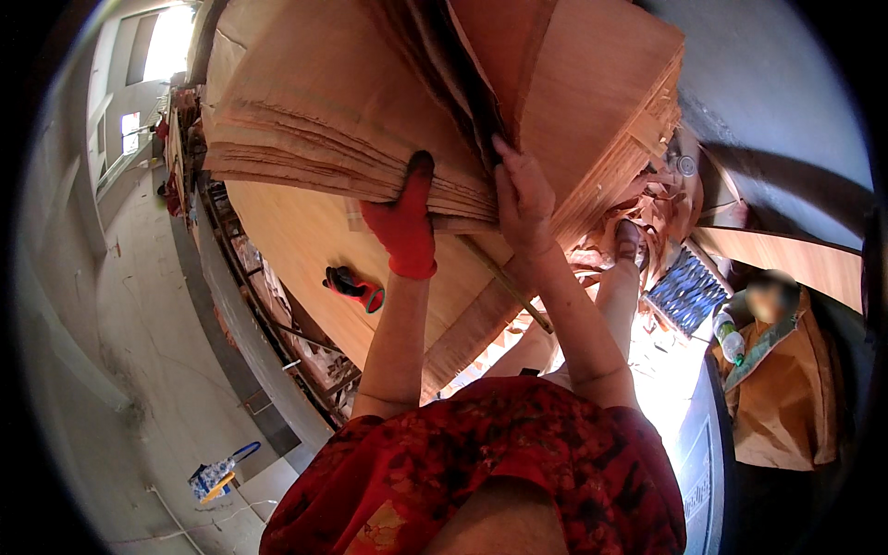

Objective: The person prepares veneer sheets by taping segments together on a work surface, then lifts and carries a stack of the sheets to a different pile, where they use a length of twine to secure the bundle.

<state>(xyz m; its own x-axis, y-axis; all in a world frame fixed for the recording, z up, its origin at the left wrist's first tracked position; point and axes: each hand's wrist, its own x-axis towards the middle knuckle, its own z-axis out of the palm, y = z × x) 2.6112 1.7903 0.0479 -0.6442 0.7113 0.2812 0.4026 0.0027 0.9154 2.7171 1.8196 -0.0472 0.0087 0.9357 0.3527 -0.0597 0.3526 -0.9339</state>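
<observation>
My left hand [404,227], in a red glove with dark fingertips, grips the near edge of a thick sheaf of thin wood veneer sheets [314,139]. Its thumb lies on top of the sheaf, and the other fingers are hidden underneath. My bare right hand [524,199] is closed at the sheaf's right corner, where the sheets curve upward beside a dark gap. Another pile of veneer sheets [601,74] fans out to the right. Below the sheaf, a loose red and black glove [351,287] rests on a pale wood board [305,250].
A thin stick [504,282] slants beneath my right wrist. Torn veneer scraps [661,199] heap up at the right, near a blue slatted crate [686,291]. Further right are a plastic bottle [731,342] and a brown bag [786,416]. A grey floor [153,324] runs along the left.
</observation>
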